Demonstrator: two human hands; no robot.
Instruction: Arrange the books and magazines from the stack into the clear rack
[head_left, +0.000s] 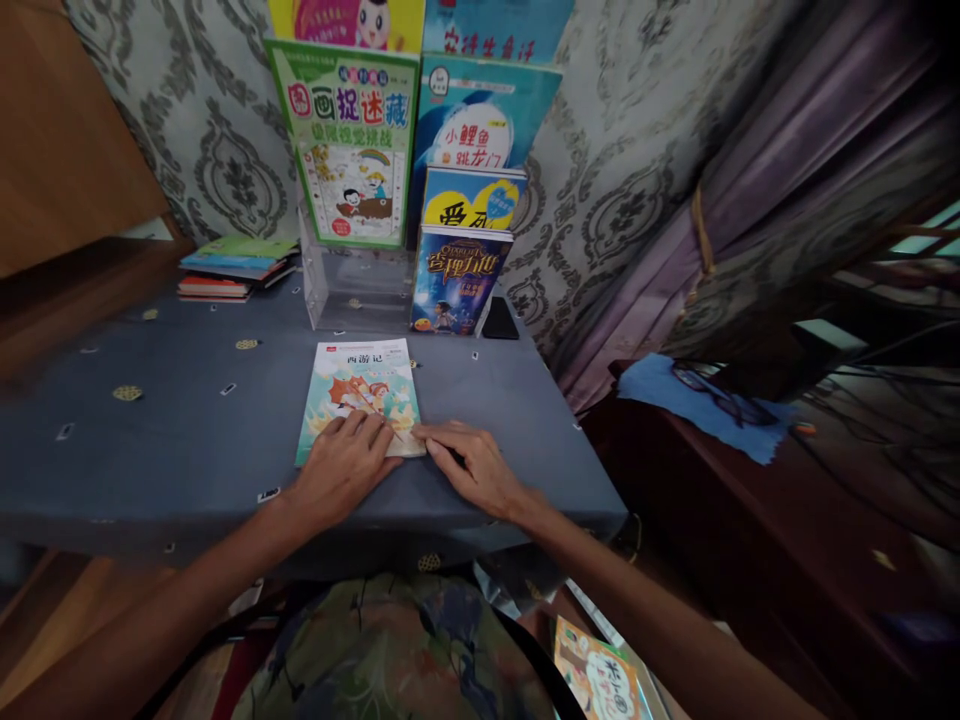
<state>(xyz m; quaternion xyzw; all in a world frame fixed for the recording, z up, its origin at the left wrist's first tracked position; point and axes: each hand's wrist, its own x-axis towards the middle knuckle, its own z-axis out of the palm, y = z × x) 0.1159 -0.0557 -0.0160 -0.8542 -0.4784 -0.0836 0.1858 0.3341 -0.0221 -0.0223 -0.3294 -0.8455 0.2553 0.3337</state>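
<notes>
A thin paperback book [364, 385] with a white and teal cover lies closed on the cloth-covered table, in front of me. My left hand [345, 460] rests on its lower part, fingers laid over the cover and the thumb stretched to the right. At the book's lower right corner is my right hand [472, 465], index finger and thumb close together on the edge. The remaining fingers of that hand are curled under and partly hidden.
Behind the book, a clear rack [319, 285] holds several upright books, among them a green picture book [352, 140] and a dark blue book [459, 280]. A black phone [500, 318] lies beside it. Stacked books [232, 265] sit left. Glasses [724, 395] rest on a blue cloth [660, 390].
</notes>
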